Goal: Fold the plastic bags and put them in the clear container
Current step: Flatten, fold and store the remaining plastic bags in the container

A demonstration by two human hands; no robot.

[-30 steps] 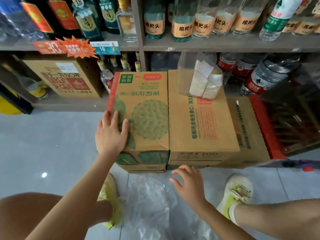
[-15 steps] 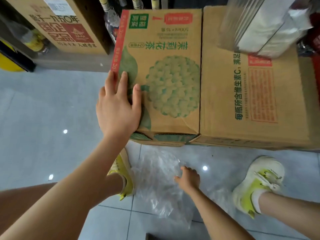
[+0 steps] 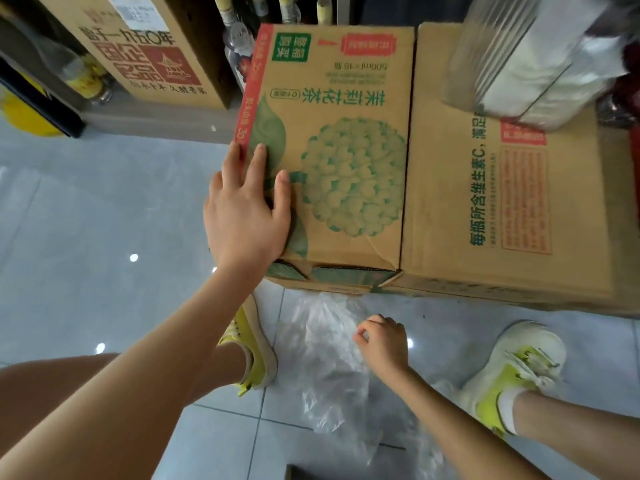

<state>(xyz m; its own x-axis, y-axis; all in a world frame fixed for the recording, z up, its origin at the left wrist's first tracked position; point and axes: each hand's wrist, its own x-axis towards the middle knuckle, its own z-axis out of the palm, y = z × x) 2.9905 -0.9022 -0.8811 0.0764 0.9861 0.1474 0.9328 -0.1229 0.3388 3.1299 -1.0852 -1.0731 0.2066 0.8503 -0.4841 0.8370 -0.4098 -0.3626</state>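
Between the shoes (image 3: 512,372) on the floor (image 3: 86,202) lie the bags (image 3: 329,368); right hand (image 3: 382,344) fingers pinch the film, left hand (image 3: 246,216) fingers spread flat on a box (image 3: 346,150). Slick film may slip or lift clumped.

clear container (image 3: 512,57) cut off at top | right hand (image 3: 384,342) grasp hidden

Left: the floor (image 3: 86,220) lies open beside the green-print carton (image 3: 346,150).
Ahead: that carton and the brown carton (image 3: 485,220) touch, forming a wall.
Below: plastic bags (image 3: 329,368) sit between left shoe (image 3: 254,351) and right shoe (image 3: 512,368).
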